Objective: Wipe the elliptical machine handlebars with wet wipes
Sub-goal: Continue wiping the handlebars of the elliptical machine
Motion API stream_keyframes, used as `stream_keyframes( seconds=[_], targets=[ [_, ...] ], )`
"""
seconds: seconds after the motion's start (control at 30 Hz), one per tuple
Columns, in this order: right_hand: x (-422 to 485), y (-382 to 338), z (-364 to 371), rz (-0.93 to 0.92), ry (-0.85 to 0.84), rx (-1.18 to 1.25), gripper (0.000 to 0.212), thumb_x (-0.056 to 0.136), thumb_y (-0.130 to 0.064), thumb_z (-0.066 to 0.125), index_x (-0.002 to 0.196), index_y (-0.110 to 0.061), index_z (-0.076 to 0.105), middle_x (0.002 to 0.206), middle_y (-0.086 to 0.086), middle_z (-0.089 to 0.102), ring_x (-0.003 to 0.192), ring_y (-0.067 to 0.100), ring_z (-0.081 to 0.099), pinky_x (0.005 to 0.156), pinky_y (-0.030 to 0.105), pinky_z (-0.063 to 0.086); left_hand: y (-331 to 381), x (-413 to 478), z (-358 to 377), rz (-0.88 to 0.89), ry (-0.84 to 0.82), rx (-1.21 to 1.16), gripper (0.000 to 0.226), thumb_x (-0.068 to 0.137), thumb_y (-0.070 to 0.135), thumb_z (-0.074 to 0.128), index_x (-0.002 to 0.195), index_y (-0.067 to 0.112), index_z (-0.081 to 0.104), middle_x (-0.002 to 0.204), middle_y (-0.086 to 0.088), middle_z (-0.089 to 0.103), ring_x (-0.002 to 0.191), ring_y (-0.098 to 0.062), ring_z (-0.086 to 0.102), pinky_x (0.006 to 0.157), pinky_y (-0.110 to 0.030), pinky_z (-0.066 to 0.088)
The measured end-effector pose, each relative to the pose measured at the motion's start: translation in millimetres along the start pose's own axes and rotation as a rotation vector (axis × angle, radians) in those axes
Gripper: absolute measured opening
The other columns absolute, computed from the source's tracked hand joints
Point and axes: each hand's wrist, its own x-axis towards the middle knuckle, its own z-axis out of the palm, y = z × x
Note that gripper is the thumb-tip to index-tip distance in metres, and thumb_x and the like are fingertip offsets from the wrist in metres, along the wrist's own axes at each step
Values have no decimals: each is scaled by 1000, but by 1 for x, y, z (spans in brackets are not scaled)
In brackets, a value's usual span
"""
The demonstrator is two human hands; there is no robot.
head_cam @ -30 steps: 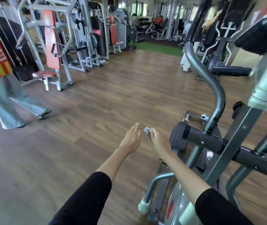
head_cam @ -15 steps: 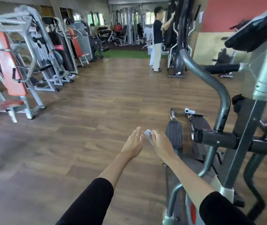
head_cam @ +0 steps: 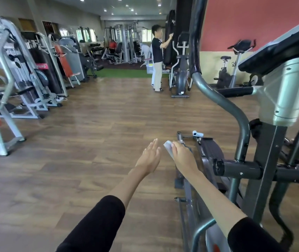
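The wipe, a small white fold, is held at lower centre of the frame in the right hand, whose fingers are curled around it; only its near edge shows past the knuckles. The left hand is held flat just beside it, fingers straight and together, gripping nothing and not touching the wipe. The handlebar, a grey curved tube with a black grip above, rises at right of centre, well apart from both hands, so no wiping contact is made yet.

Compared with half a second ago, the hands are kept in much the same pose, low and extended, with the wipe in the same grasp. What has changed is the view: it has been lifted and swung, so that the ceiling and more of the red wall at upper right are now taken in, and the handlebar and console post stand larger at the right edge. The bystander at upper centre is seen closer to the middle. This is judged as an approach towards the machine, with the wipe readied and the handlebar still to be reached
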Motion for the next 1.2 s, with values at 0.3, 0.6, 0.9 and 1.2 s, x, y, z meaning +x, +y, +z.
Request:
stream_keyframes(
  seconds=[0.3,0.6,0.9,1.2],
  targets=[
    [96,-4,-59,-150,274,74,32,102,-20,34,122,-8,56,123,11,60,111,30,56,87,38,42,35,97,-44,124,111,-2,50,105,26,16,153,13,7,161,2,6,148,-9,3,119,-27,2],
    [215,-24,-171,-394,540,160,36,102,-23,35,129,-9,54,130,3,58,114,21,57,89,20,39,101,212,-116,288,253,-4,50,106,29,17,153,19,7,161,8,6,147,-4,2,117,-22,-1],
    [344,-8,-237,-465,635,117,37,102,-19,35,130,-2,52,137,14,51,128,23,47,104,18,33,167,316,-179,467,355,133,51,105,31,16,153,20,5,160,9,3,146,-2,1,119,-24,2],
    [454,-6,-250,-475,703,263,37,104,-24,31,130,-9,52,141,9,47,139,19,32,114,34,28,214,391,-224,620,441,100,52,105,26,23,154,19,6,161,5,7,146,-4,3,117,-20,2]
  ],
)
